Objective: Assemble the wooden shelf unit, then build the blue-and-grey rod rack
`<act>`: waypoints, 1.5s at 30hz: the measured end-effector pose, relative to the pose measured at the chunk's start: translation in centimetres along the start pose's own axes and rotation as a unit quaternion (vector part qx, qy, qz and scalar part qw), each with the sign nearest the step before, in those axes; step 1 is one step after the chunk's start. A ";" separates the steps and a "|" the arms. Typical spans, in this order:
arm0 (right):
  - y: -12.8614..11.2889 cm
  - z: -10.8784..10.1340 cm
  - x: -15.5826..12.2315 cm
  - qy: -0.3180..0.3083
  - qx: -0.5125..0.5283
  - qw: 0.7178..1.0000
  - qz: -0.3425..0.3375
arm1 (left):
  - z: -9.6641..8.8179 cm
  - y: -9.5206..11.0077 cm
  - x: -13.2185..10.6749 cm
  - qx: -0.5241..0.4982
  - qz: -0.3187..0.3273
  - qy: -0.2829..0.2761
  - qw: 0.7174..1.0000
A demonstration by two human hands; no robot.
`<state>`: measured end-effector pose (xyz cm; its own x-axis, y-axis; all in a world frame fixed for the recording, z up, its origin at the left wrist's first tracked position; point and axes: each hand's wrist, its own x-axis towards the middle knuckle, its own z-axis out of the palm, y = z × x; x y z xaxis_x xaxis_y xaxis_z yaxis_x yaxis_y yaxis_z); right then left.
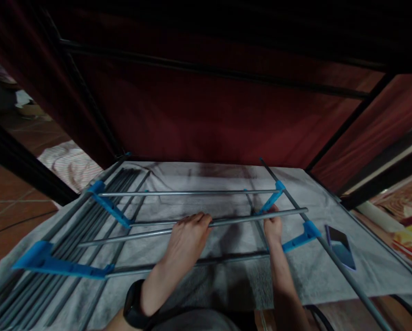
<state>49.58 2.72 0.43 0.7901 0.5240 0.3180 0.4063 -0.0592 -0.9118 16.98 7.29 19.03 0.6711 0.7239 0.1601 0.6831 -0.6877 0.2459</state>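
Observation:
A frame of grey metal rods (188,193) joined by blue plastic connectors (111,209) lies on a white cloth (371,266). My left hand (188,241) rests palm down with its fingers curled over a grey rod (226,221) that runs across the middle. My right hand (273,226) is closed around the same rod near its right end, beside a blue connector (300,236). A black watch (134,305) is on my left wrist.
A bundle of loose grey rods (71,239) lies at the left on the cloth. A phone (341,247) lies face up at the right. A dark red fabric wardrobe (209,105) with black poles stands behind. Tiled floor shows at the left.

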 end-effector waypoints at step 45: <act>2.3 0.0 0.6 -0.047 -0.039 0.993 0.102 | 15.5 -6.7 -3.7 -0.029 -0.085 -0.132 0.987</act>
<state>51.02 2.91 -1.46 0.8146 0.5715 0.0992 0.2787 -0.2356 -0.9310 14.40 8.41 1.99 0.6053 0.7834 -0.1408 0.7798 -0.5480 0.3027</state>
